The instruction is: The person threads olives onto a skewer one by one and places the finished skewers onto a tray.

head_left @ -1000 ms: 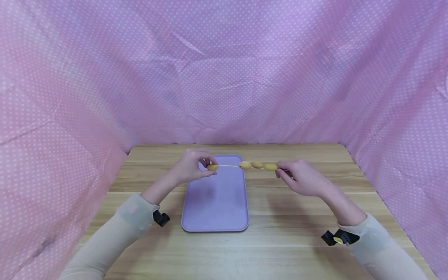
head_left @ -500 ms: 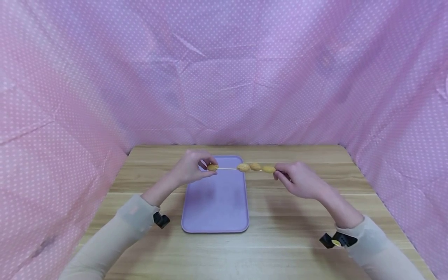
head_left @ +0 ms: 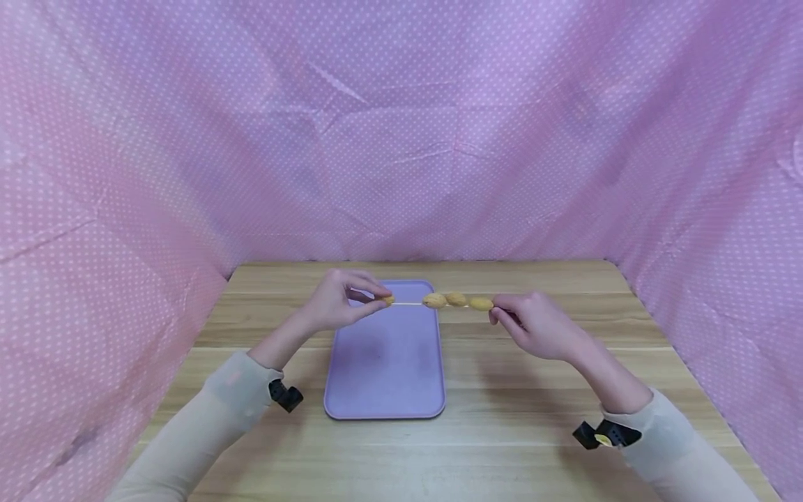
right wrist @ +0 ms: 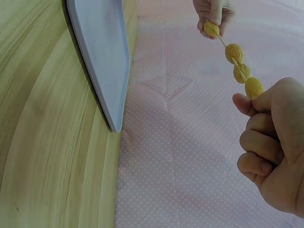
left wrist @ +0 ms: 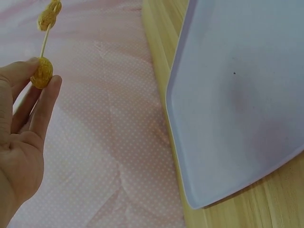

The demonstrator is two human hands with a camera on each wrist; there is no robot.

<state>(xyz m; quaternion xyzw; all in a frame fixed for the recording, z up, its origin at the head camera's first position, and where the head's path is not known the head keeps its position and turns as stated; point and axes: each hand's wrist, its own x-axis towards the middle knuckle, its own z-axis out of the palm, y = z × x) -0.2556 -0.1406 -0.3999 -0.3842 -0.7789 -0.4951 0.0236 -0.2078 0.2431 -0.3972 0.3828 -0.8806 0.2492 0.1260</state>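
Note:
A thin wooden skewer is held level above the tray by both hands. Threaded on it toward the right are an oval, wrinkled yellow-brown piece, a similar middle piece and a smoother yellow piece. My left hand pinches another yellow-brown oval piece between thumb and fingers at the skewer's left end. Bare skewer shows between it and the others. My right hand grips the skewer's right end, just beyond the yellow piece; its curled fingers show in the right wrist view.
A shallow lilac tray lies on the wooden table, beneath the left hand and part of the skewer. Pink dotted cloth hangs behind the table and at both sides.
The bare stretch of skewer between the left hand's piece and the others has become shorter. My right hand has moved slightly left and down; the left fingers now cover more of their piece.

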